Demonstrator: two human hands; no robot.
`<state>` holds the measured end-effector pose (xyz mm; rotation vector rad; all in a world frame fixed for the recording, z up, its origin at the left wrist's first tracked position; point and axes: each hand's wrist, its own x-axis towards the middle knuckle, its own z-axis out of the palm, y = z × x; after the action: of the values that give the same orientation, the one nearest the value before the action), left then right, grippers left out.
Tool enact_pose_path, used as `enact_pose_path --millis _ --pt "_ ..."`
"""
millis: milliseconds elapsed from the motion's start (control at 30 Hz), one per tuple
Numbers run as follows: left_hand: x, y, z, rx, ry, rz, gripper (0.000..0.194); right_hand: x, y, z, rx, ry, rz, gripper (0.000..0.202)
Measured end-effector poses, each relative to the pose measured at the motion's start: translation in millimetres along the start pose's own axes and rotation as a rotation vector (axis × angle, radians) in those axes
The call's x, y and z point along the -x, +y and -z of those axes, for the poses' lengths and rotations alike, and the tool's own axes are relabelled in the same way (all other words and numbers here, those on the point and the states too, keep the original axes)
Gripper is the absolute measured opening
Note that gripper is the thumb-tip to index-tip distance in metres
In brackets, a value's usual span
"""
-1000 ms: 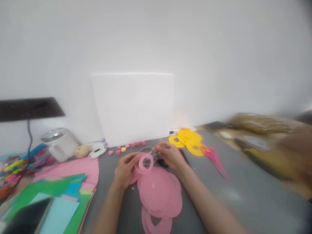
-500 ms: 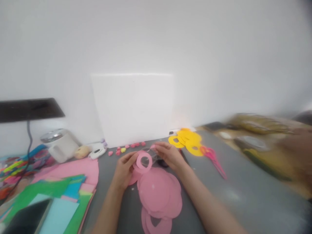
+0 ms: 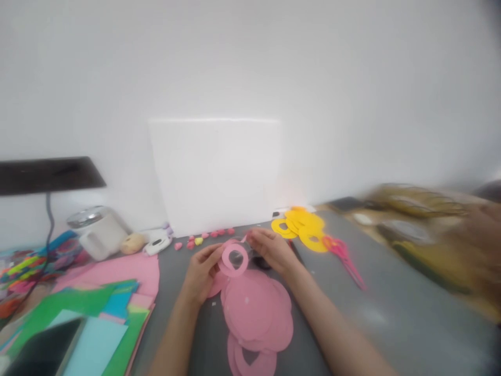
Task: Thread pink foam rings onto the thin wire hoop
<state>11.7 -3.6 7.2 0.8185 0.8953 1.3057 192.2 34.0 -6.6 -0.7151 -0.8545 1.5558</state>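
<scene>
My left hand (image 3: 201,271) is closed on a pink paper ring (image 3: 226,266), fingers and thumb pinching its left edge. My right hand (image 3: 270,248) pinches a small pink piece (image 3: 245,238) just above and right of the ring; its exact kind is too blurred to tell. Something clear and thin, like a loop (image 3: 248,249), shows behind the ring between both hands. Below lies a pile of pink paper circles (image 3: 254,308), with more pink paper rings (image 3: 256,365) at its near end. A dark object (image 3: 261,262) is partly hidden under my right hand.
Yellow paper rings (image 3: 313,237) and pink scissors (image 3: 348,263) lie right on the grey table (image 3: 376,324). Small pink heart-like pieces (image 3: 213,233) line the back before a white board (image 3: 219,177). Coloured paper (image 3: 97,339), a white mug-like object (image 3: 97,235) and a phone-like slab (image 3: 47,350) stand left.
The pink ring in my left hand has turned slightly and shifted a little to the right. My right hand stays nearly in place, still pinching. The whole view has shifted slightly.
</scene>
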Motion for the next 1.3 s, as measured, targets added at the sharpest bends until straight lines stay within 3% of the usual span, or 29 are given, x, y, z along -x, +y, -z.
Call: enact_pose_path --millis 133,500,900,1300 --pt "-0.6 -0.7 1.3 0.011 -0.008 -0.005 0.024 -0.4 -0.5 0.2 0.014 -0.036 -0.001 0.025" --pt "2.4 -1.9 -1.0 -0.038 -0.087 -0.023 0.027 1.9 2.1 -0.9 0.033 0.044 -0.025 0.020" --pt "0.3 -1.4 1.6 -0.002 -0.020 -0.017 0.025 1.4 0.7 -2.7 0.036 -0.026 -0.022 0.023" --pt "1.7 -4.8 1.0 -0.038 -0.151 0.017 0.031 2.2 5.8 -2.2 0.015 -0.029 -0.027 0.020"
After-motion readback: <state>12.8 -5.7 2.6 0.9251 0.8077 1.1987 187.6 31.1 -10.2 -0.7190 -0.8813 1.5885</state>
